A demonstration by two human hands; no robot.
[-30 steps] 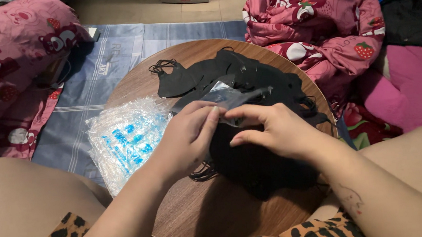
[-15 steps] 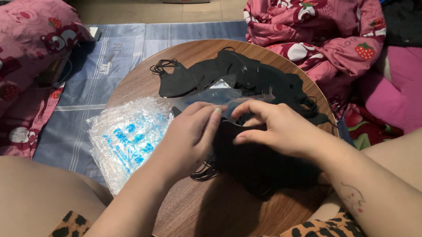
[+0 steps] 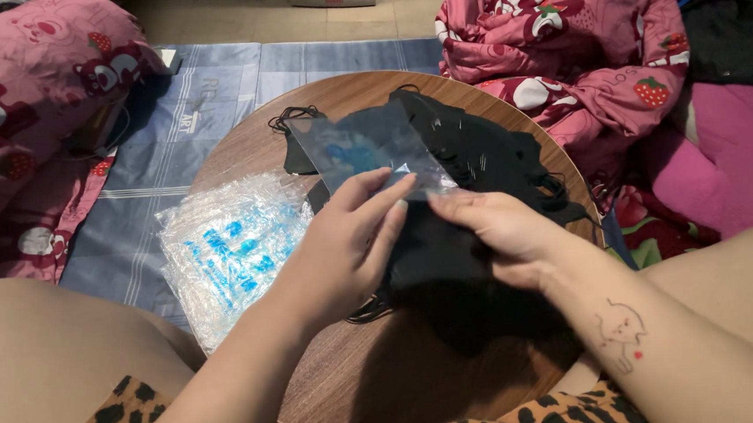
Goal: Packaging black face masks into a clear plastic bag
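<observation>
Both hands have risen from the heap of black face masks (image 3: 470,156) on the round wooden table (image 3: 380,388), and a clear plastic sleeve (image 3: 372,150), not seen a second ago, now stands up between them. The left hand (image 3: 343,240) pinches the sleeve's lower edge with its fingertips, and the right hand (image 3: 501,229) grips that edge just beside it. The stack of clear bags with blue print (image 3: 220,249) lies unmoved at the table's left rim.
</observation>
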